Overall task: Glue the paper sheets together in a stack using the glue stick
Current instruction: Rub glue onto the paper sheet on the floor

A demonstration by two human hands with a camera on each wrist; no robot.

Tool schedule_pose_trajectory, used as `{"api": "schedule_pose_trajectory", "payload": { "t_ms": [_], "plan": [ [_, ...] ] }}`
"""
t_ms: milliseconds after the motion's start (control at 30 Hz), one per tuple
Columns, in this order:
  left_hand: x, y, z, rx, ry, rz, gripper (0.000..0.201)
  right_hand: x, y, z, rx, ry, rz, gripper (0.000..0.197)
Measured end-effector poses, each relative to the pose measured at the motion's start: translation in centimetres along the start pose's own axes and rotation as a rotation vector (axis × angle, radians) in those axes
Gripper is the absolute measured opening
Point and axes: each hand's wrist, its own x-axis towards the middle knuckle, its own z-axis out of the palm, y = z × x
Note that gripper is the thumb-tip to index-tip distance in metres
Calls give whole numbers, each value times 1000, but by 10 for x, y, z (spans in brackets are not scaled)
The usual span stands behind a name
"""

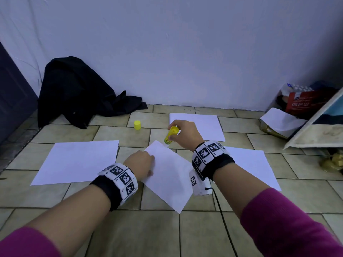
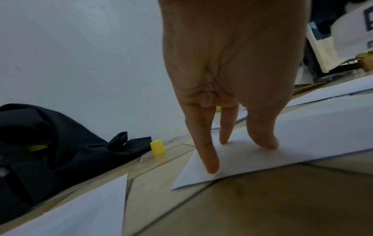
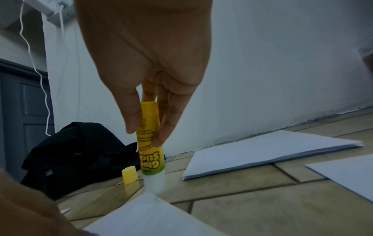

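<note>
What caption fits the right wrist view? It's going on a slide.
Right hand holds an uncapped glue stick tip-down at the corner of a paper sheet.

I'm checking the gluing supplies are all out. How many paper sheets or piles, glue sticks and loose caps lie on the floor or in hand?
White paper sheets or piles: 4 (left, middle under the left hand, far pile, right)
Glue sticks: 1, held by the right hand
Yellow caps: 1
Total: 6

Black cloth heap (image 1: 78, 91) by wall, red box (image 1: 304, 102) w/ clutter far right, dark door (image 1: 13, 93) left
</note>
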Motion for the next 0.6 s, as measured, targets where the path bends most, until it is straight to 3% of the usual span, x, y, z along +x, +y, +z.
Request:
{"api": "schedule_pose_trajectory", "payload": {
  "t_ms": [333,600],
  "plan": [
    [-1,2,5,-6,15,-31,35,6,-11,25,76,-48,-4,24],
    [-3,-3,8,-65,30,-23,44,-16,0,-14,-195,-179,-82,25]
  ]
}}
